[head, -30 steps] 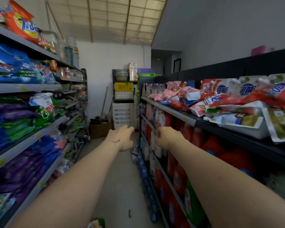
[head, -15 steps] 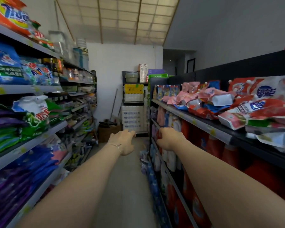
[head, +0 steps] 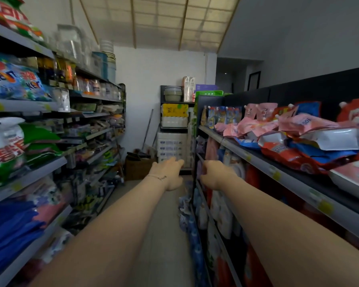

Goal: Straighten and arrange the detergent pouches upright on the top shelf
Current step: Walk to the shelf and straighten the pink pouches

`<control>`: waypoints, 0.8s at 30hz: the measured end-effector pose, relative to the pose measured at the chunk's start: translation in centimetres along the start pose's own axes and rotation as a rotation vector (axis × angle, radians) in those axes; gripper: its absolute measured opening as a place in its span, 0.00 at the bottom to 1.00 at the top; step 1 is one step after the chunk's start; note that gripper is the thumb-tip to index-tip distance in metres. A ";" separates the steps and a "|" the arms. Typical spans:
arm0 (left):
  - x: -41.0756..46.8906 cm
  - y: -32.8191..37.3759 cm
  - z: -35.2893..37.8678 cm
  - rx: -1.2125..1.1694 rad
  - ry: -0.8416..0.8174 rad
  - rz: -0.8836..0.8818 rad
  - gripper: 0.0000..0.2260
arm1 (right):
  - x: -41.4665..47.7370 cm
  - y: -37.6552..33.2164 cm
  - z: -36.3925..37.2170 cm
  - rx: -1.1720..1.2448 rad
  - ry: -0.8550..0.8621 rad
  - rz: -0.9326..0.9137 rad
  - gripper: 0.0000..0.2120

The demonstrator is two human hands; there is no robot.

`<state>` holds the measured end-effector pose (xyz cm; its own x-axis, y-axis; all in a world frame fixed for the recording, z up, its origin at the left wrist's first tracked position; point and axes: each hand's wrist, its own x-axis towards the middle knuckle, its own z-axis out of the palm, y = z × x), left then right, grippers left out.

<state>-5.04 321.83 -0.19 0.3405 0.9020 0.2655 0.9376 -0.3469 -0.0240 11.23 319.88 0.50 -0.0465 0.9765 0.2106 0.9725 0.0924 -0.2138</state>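
Item: detergent pouches (head: 294,131), pink, red and blue.
Loc.: top shelf (head: 255,157), R side of aisle. Most lie flat in a heap; a few stand upright at the back.
L hand (head: 167,172): stretched fwd over the aisle, fingers relaxed, holds nothing; thin bracelet (head: 157,177) on wrist.
R hand (head: 215,176): stretched fwd, below top-shelf level, fingers loosely curled, empty.
Both hands well apart from the pouches.
Opp. side: powder bags (head: 13,150).

Dim overall, light thru translucent ceiling panels (head: 160,19). Left shelves (head: 29,177) blurred; fisheye bend at edges; my arms (head: 104,245) soft.
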 end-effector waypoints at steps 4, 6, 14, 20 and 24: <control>4.9 -1.7 2.6 -0.022 -0.016 -0.001 0.18 | 4.9 1.0 2.0 -0.025 -0.018 0.003 0.10; 7.8 -2.8 4.0 -0.030 -0.029 0.002 0.18 | 7.8 1.5 2.9 -0.032 -0.024 0.006 0.09; 20.7 -7.1 7.1 0.004 -0.029 0.074 0.19 | 21.1 3.1 5.4 -0.028 0.000 0.027 0.10; 31.5 -10.4 8.1 0.048 0.008 0.139 0.19 | 31.7 4.0 6.7 0.008 0.065 0.067 0.03; 37.2 -11.8 9.6 0.043 -0.007 0.193 0.18 | 37.0 5.4 8.1 -0.003 0.078 0.108 0.07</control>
<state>-2.75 361.95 0.75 0.5146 0.8217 0.2449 0.8570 -0.5024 -0.1148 12.95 358.14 -0.60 0.0761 0.9626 0.2601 0.9715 -0.0128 -0.2367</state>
